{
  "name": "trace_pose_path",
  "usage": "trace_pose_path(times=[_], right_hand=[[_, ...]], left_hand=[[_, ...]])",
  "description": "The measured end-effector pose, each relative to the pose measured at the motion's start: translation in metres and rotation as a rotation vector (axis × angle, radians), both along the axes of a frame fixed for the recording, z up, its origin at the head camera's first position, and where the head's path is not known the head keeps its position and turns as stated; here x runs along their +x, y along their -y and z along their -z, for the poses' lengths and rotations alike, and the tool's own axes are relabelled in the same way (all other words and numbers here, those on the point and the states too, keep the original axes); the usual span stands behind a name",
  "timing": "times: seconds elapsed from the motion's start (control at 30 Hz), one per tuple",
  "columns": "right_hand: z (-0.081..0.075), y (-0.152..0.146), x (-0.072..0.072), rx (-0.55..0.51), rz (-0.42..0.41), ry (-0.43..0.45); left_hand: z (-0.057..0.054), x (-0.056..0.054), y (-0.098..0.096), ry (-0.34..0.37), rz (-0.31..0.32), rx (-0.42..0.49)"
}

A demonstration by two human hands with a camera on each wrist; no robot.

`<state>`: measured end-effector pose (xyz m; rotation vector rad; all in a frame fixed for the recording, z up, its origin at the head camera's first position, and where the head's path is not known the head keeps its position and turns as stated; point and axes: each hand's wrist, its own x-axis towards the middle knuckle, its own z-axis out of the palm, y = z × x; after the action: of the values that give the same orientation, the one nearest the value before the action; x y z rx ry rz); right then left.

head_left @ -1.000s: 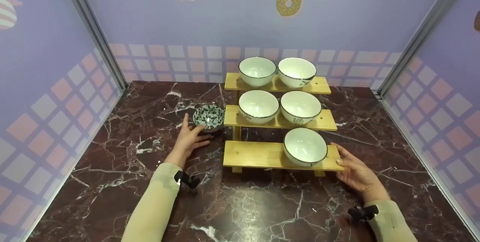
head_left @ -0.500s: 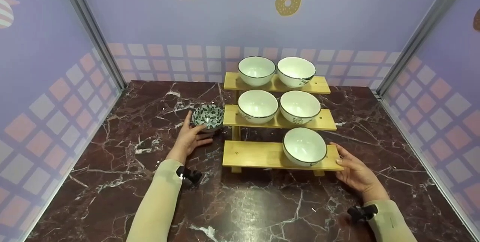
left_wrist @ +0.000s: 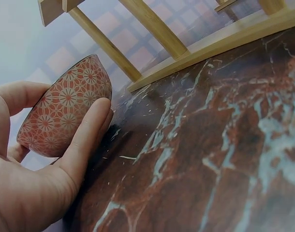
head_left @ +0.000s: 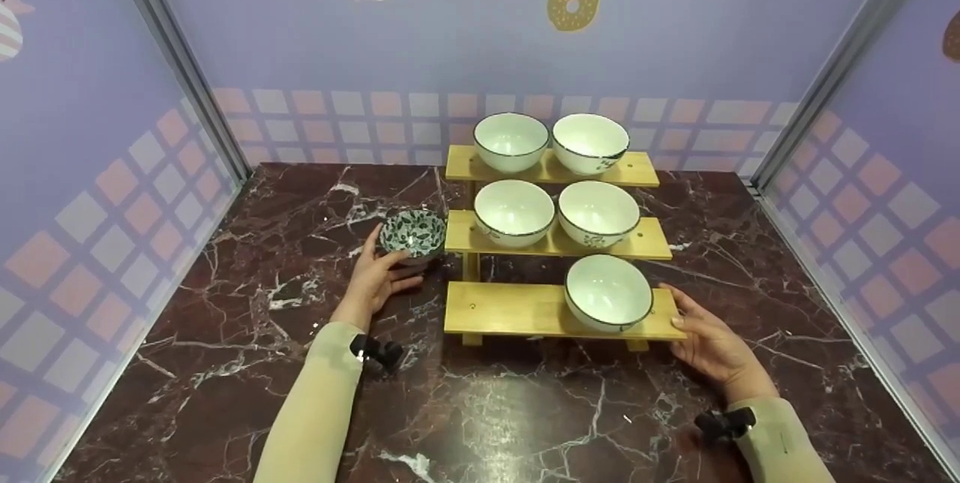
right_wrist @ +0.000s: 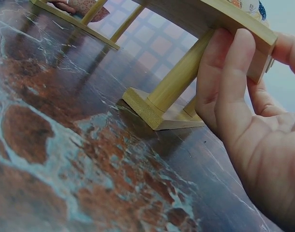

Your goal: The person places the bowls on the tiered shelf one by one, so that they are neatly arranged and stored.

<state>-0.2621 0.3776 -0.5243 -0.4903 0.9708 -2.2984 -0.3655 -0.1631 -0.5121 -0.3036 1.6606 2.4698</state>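
Left of the rack, my left hand (head_left: 377, 277) holds a small bowl (head_left: 412, 233) between thumb and fingers at its near left side. Dark leaf patterns cover the bowl's inside; the left wrist view shows reddish flower patterns on its outside (left_wrist: 67, 104). Whether its base touches the table I cannot tell. My right hand (head_left: 712, 344) grips the right end of the lowest board of a three-step wooden rack (head_left: 510, 310). In the right wrist view, some fingers (right_wrist: 239, 53) lie under that board beside a round post.
One white bowl (head_left: 608, 292) stands at the right of the lowest step. Two more bowls stand on the middle step, including a left one (head_left: 514, 213), and two on the top step. A dark marbled table (head_left: 225, 393) lies beneath, with purple walls (head_left: 465, 33) around it.
My left hand has moved in against the patterned bowl, and its fingers have come round the side. The right hand stays on the rack's end. The view has shifted slightly.
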Motion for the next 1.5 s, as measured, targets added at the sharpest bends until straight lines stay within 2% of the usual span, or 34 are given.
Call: trace_pose_path(times=[0.2, 0.43, 0.77, 1.23, 1.5], right_hand=[[0.000, 0.000, 0.000, -0.008, -0.011, -0.004], [0.000, 0.001, -0.001, -0.019, -0.019, -0.004], [0.001, 0.000, -0.001, 0.008, -0.006, -0.010], [0.000, -0.001, 0.000, 0.020, -0.005, 0.006], [-0.001, 0.000, 0.000, 0.006, -0.004, 0.006]], left_hand=[[-0.006, 0.007, 0.005, -0.023, 0.006, 0.010], [-0.016, 0.020, 0.015, -0.044, -0.009, -0.023], [-0.040, 0.046, 0.024, -0.104, -0.002, -0.005], [-0.075, 0.083, 0.037, -0.158, 0.073, -0.037], [-0.087, 0.101, 0.035, -0.171, 0.149, -0.044]])
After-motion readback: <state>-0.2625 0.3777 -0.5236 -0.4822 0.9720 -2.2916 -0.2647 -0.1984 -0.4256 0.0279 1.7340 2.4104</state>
